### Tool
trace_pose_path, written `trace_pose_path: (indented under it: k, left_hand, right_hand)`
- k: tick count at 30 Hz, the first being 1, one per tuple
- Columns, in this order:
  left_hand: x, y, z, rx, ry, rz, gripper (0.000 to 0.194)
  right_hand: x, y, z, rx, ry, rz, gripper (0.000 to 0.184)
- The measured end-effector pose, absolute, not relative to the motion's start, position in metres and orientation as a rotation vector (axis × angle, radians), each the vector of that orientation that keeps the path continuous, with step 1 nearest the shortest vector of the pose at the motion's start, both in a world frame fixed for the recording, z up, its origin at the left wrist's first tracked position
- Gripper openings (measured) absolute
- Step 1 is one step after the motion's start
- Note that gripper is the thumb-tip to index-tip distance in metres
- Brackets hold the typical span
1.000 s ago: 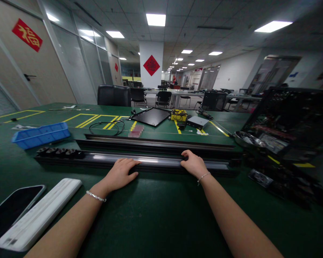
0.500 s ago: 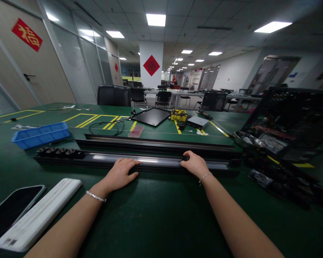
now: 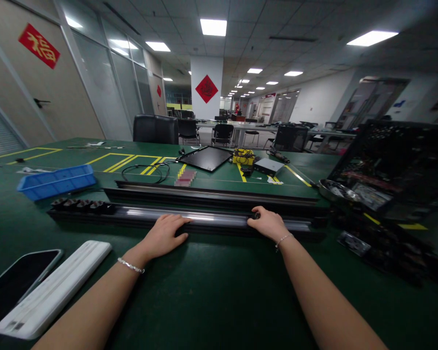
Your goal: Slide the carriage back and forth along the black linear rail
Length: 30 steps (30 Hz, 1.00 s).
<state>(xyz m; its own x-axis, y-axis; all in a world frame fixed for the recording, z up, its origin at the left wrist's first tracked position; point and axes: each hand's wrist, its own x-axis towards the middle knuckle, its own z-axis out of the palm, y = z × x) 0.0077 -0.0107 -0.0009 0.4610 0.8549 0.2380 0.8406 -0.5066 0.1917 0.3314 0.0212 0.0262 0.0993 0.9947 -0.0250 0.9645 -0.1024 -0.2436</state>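
Note:
A long black and silver metal rail [image 3: 211,219] lies across the green table [image 3: 211,291] in front of me. My left hand [image 3: 163,235] rests flat on its near edge, fingers stretched out over the silver strip. My right hand [image 3: 269,223] lies on the rail further right, fingers curled over its top at a small dark part. A second long dark rail [image 3: 211,194] lies parallel just behind. A row of small black parts [image 3: 81,204] sits at the near rail's left end.
A white bar [image 3: 54,287] and a phone [image 3: 10,284] lie at the near left. A blue bin [image 3: 56,181] stands at the left. A black crate [image 3: 397,165] and dark parts crowd the right. A black panel [image 3: 205,158], cable and yellow box lie beyond.
My right hand has slid a little to the right along the rail. The left hand has stayed in place.

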Motion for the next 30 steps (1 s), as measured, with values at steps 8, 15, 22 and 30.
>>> trace_pose_path:
  k: [8,15,22,30]
  left_hand:
    - [0.0074,-0.0104,-0.0014,2.644,1.529,0.474,0.040]
    - [0.0063,-0.0099,-0.0024,2.656,1.531,0.463,0.040]
    - [0.0070,-0.0105,-0.0012,2.654,1.541,0.458,0.040]
    - [0.0070,-0.0100,-0.0018,2.655,1.548,0.435,0.041]
  right_hand:
    - [0.3323,0.0204,0.0285,-2.181,-1.963,0.331,0.051]
    - [0.3365,0.0211,0.0282,-2.149,-1.941,0.380,0.048]
    - [0.3383,0.0216,0.0281,-2.121,-1.938,0.414,0.046]
    - [0.3391,0.0189,0.0257,-2.083,-1.965,0.333,0.045]
